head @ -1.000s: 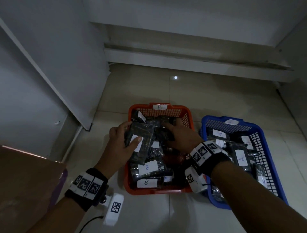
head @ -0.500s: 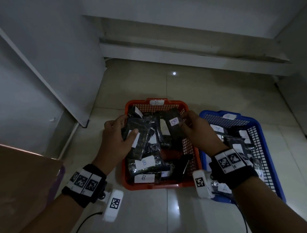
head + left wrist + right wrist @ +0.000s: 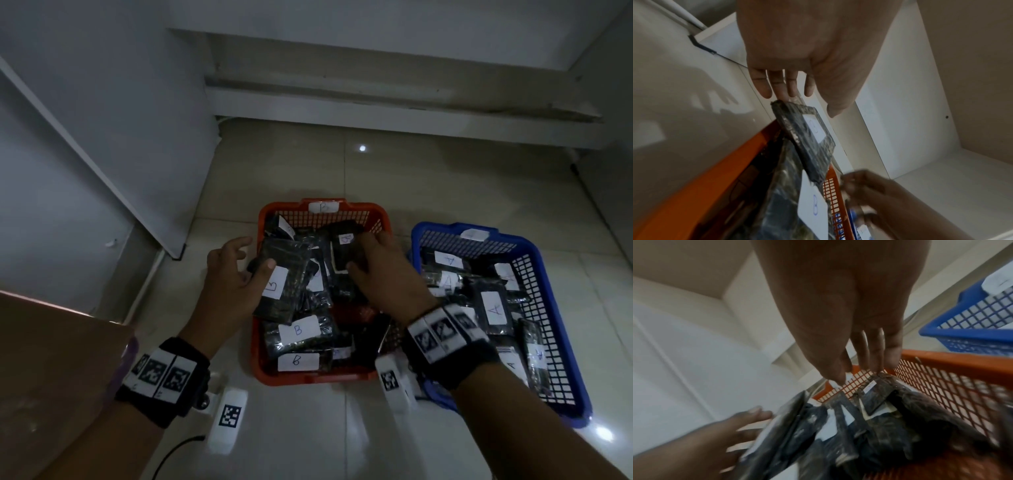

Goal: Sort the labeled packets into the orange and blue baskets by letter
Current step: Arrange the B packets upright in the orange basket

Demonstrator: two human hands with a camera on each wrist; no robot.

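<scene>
The orange basket (image 3: 378,214), tagged B, holds several black packets with white B labels. The blue basket (image 3: 534,270) to its right holds packets labelled A. My left hand (image 3: 236,270) is at the orange basket's left rim, fingers spread. Its thumb rests on a leaning B packet (image 3: 286,291), whose corner (image 3: 803,141) touches my straight fingertips (image 3: 785,91). My right hand (image 3: 376,263) is low inside the orange basket. It holds another B packet (image 3: 344,246) between thumb and fingertips (image 3: 877,366), and this packet's top end (image 3: 875,394) shows below them.
Both baskets stand on a pale tiled floor (image 3: 411,178) in a corner of white walls. A white panel (image 3: 102,154) leans at the left. A brown cardboard surface (image 3: 51,359) fills the near left corner. Open floor lies beyond the baskets.
My right hand lifted a B packet from the orange basket, then lowered it back in. My left hand's fingers, curled round its packet before, have spread open.
</scene>
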